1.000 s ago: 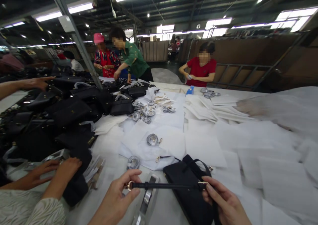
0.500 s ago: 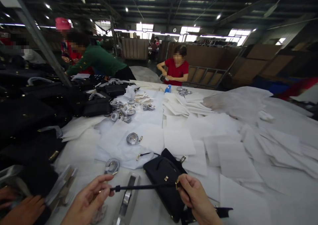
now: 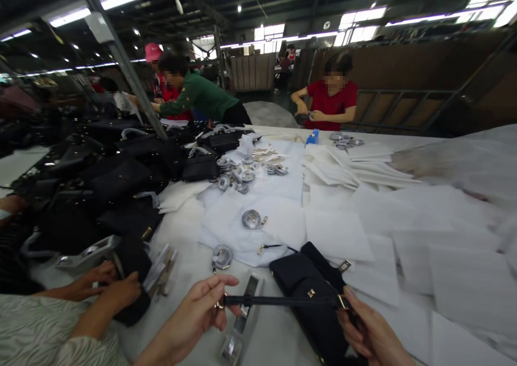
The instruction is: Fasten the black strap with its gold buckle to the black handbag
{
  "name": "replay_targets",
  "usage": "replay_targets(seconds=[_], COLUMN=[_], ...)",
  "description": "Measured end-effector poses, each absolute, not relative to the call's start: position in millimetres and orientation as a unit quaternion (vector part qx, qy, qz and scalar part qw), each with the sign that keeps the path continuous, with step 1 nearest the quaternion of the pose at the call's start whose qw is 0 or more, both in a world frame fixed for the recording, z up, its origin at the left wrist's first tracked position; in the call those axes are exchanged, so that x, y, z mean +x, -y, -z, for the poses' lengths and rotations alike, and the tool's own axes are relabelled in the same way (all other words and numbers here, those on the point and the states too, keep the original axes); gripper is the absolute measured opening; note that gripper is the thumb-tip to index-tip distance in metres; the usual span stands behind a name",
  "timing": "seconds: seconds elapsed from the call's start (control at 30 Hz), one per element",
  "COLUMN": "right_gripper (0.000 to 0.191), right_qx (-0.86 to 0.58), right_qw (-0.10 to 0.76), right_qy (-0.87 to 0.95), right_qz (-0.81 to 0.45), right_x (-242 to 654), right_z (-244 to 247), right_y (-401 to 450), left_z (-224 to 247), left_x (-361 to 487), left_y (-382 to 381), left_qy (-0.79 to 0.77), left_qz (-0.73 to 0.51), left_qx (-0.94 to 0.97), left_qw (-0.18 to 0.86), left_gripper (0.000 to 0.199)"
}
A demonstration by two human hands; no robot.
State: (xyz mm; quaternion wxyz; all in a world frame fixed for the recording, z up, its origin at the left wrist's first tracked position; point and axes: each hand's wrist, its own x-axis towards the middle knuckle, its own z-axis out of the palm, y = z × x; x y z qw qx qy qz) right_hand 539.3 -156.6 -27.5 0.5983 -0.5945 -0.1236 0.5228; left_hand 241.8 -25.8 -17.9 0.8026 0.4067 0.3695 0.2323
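A thin black strap (image 3: 283, 301) is stretched level between my two hands. My left hand (image 3: 202, 306) pinches its gold clasp end. At the other end, my right hand (image 3: 367, 323) grips the strap by a gold buckle. Beneath the strap lies a black bag (image 3: 311, 306) with a small gold emblem, its flap turned up and a gold-edged piece at its upper right. A grey metal holder (image 3: 242, 323) rests on the table below the strap, beside my left hand. Coiled, wrapped straps (image 3: 222, 257) sit just beyond my left hand.
To the left, a co-worker's hands (image 3: 121, 290) handle a black item. Black bags (image 3: 125, 177) are heaped behind them. White sheets (image 3: 335, 228) spread over the right side. Across the table are a person in red (image 3: 333, 102) and one in green (image 3: 202, 96); a metal post (image 3: 133, 75) rises at left.
The view has turned left, so the scene sits further right. My hands still hold the strap, pulled out somewhat longer in view. More of the co-worker at left shows.
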Motion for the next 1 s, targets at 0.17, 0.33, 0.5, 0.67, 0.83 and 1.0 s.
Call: replay_targets(seconds=[0.17, 0.33, 0.5, 0.67, 0.83, 1.0], right_gripper=[0.048, 0.053, 0.058, 0.057, 0.058, 0.060], right_qx=[-0.600, -0.614, -0.617, -0.612, -0.625, -0.643], right_qw=[0.593, 0.585, 0.569, 0.577, 0.570, 0.562], right_qy=[0.129, 0.126, 0.137, 0.139, 0.144, 0.157], right_qz=[-0.522, -0.515, -0.526, -0.522, -0.512, -0.496], right_x=[541.2, 540.1, 543.9, 548.2, 542.3, 538.7], right_z=[30.5, 29.9, 40.4, 51.4, 43.9, 37.6], right_y=[155.0, 154.9, 157.8, 160.3, 159.6, 158.3], left_z=[15.0, 14.5, 10.4, 7.3, 10.6, 10.7], left_x=[241.5, 237.2, 235.0, 235.6, 235.9, 237.7], left_y=[26.9, 25.0, 22.0, 22.7, 22.4, 20.3], left_qy=[-0.372, -0.377, -0.372, -0.375, -0.368, -0.385], left_qz=[-0.235, -0.210, -0.192, -0.198, -0.204, -0.177], left_qx=[0.432, 0.460, 0.472, 0.481, 0.517, 0.537], left_qw=[0.787, 0.776, 0.776, 0.767, 0.745, 0.730], left_gripper=[0.055, 0.069, 0.080, 0.078, 0.068, 0.067])
